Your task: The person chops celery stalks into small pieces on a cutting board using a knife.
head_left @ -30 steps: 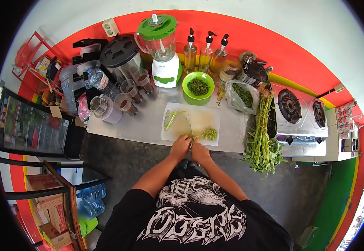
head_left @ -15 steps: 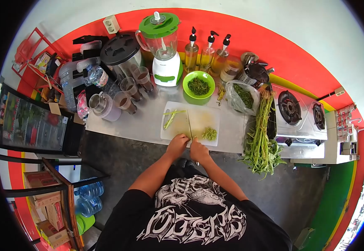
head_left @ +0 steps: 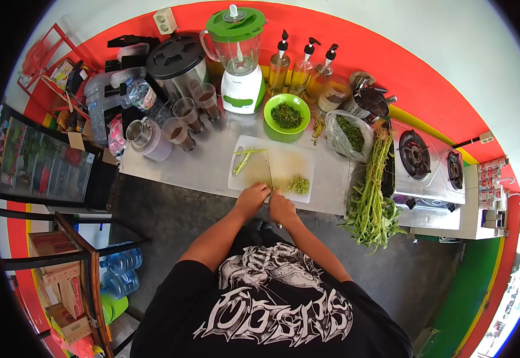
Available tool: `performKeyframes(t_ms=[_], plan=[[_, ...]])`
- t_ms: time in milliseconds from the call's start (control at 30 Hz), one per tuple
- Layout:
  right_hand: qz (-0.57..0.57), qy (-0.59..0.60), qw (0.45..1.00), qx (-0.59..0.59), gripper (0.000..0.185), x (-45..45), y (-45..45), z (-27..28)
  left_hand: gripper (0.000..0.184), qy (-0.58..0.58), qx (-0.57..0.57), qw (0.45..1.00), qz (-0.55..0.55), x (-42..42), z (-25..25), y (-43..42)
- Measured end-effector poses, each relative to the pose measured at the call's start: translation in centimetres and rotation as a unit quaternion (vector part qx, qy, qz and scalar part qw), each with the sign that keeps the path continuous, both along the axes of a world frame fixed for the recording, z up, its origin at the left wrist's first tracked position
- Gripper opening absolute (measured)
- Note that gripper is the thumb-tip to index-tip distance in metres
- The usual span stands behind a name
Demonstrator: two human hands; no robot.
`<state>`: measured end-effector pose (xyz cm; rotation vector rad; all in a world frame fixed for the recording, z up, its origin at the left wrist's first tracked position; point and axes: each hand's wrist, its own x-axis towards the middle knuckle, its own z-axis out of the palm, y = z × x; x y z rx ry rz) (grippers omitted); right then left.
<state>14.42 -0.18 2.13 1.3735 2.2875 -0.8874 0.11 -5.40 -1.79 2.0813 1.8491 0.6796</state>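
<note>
Beyond the cutting board (head_left: 288, 154), I see three pump bottles (head_left: 303, 73), one blender (head_left: 241, 89) and one green bowl (head_left: 282, 136) lining the metal worktop (head_left: 209, 161) by a red wall (head_left: 391, 65), chopped greens (head_left: 298, 184) beside the knife (head_left: 270, 169), the right hand's (head_left: 281, 207) grip closed around its handle, the left hand's (head_left: 253, 197) curled, contents hidden.

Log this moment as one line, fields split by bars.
right hand: holds knife | left hand: beside knife | cutting board: stalks left, chopped pieces right | green bowl: beyond board

Black shirt (head_left: 272, 343), stylised lettering (head_left: 275, 316), not clearly legible
</note>
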Motion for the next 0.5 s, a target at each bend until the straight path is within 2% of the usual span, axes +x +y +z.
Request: performKeyframes(t_ms=[167,500], plan=[[-0.014,0.006,1.0,0.018,0.039,0.2,-0.8,-0.2,0.017,-0.006,0.003,1.0,0.008,-0.1,0.6,0.1],[-0.02,0.018,0.999,0.038,0.035,0.1,-0.6,-0.6,0.02,-0.007,-0.019,1.0,0.013,0.0,0.8,0.4]])
